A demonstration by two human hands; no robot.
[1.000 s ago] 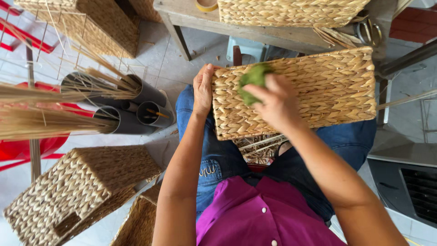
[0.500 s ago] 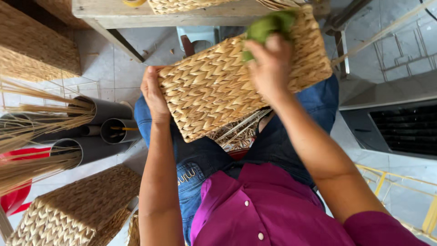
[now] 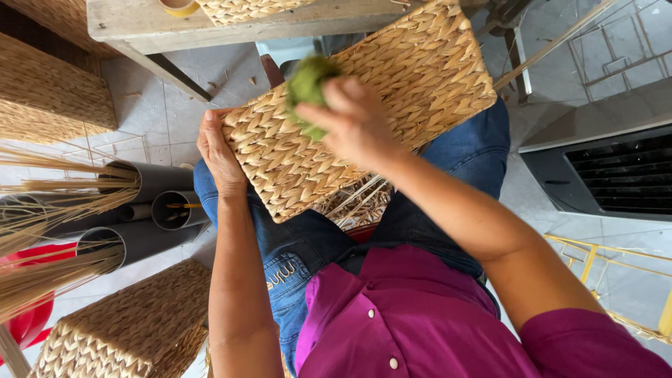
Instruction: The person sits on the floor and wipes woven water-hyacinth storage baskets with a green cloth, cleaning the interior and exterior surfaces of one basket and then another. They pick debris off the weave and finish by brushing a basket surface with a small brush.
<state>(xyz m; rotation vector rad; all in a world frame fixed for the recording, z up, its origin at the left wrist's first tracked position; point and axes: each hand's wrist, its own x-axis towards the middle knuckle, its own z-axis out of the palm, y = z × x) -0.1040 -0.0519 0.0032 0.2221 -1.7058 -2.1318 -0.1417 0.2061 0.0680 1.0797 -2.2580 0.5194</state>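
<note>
Two hands: both belong to a seated person seen from above, wearing blue jeans and a magenta shirt.
Woven basket (image 3: 392, 105): a rectangular box of pale braided straw lies tilted across the person's lap, one broad side turned up to the camera.
Left hand (image 3: 218, 150): it clasps the basket's near-left edge, fingers wrapped round the rim, holding it steady.
Right hand (image 3: 353, 119): it rests on the basket's upturned side, fingers closed around a green pad (image 3: 308, 87); the hand is slightly blurred.
Green pad: a soft, fuzzy green lump, pressed against the weave near the middle of the basket.
Loose straw (image 3: 353, 203): pale strands lie on the lap beneath the basket.
Wooden table (image 3: 140, 21): it stands just beyond the knees, with another woven piece on top.
Grey pipes (image 3: 154, 206): several tubes lie on the tiled floor to the left, bundles of dry straw stalks (image 3: 49, 210) sticking out of them.
More baskets: one (image 3: 126, 329) sits on the floor at lower left, another (image 3: 49, 91) at upper left.
Dark vented unit (image 3: 609, 175): it stands at the right.
</note>
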